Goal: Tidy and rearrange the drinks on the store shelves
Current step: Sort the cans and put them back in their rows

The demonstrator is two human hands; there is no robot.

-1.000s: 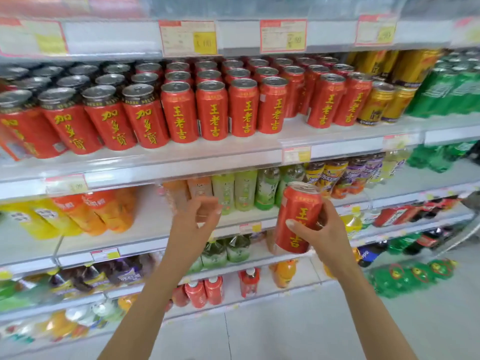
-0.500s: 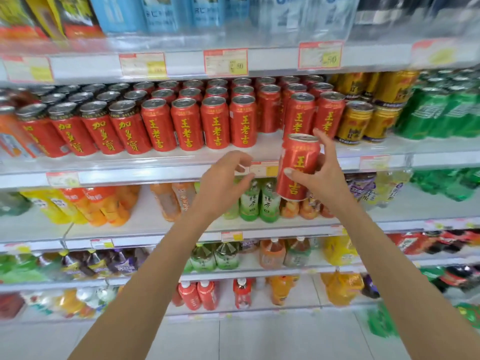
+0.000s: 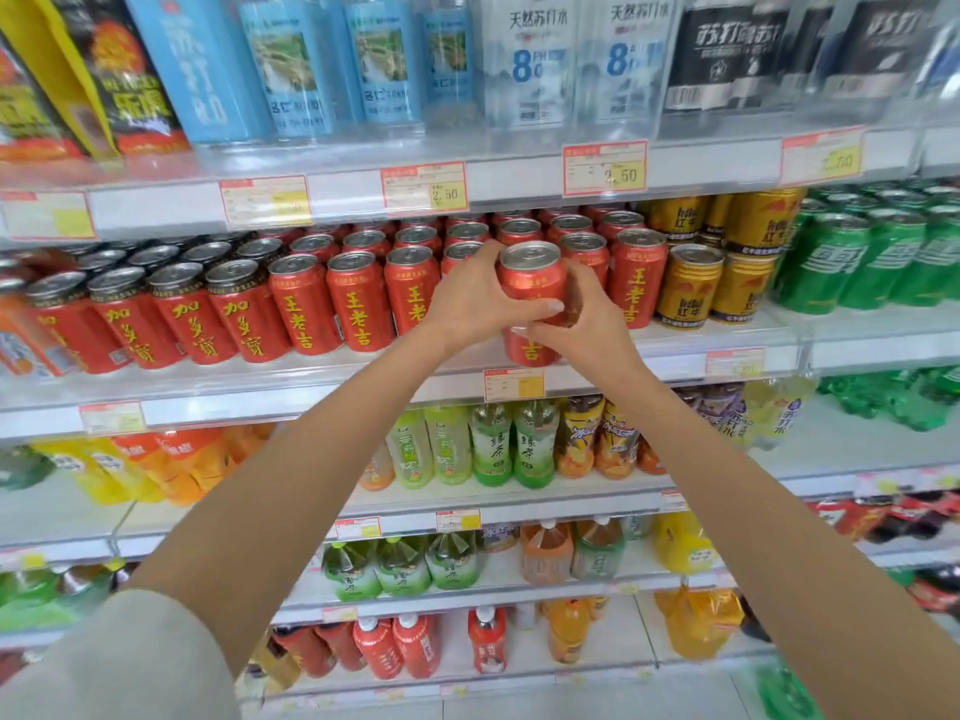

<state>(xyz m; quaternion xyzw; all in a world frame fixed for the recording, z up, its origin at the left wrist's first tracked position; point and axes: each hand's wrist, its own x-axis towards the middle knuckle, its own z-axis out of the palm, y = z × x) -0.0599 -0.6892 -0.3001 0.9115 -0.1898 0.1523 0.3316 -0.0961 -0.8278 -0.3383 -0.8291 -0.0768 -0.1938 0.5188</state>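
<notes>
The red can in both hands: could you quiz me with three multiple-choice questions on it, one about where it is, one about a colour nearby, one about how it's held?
1. Where is the red can?
A. front of the second shelf from the top
B. top shelf
C. on the floor

2. What colour are the cans just right of the red rows?
A. blue
B. gold
C. white

3. How is the can held?
A. left hand only
B. right hand only
C. both hands

Answers: 1 A, it stands among the red cans' front row; 2 B, gold cans sit between red and green; 3 C, each hand's grip wraps one side.
</notes>
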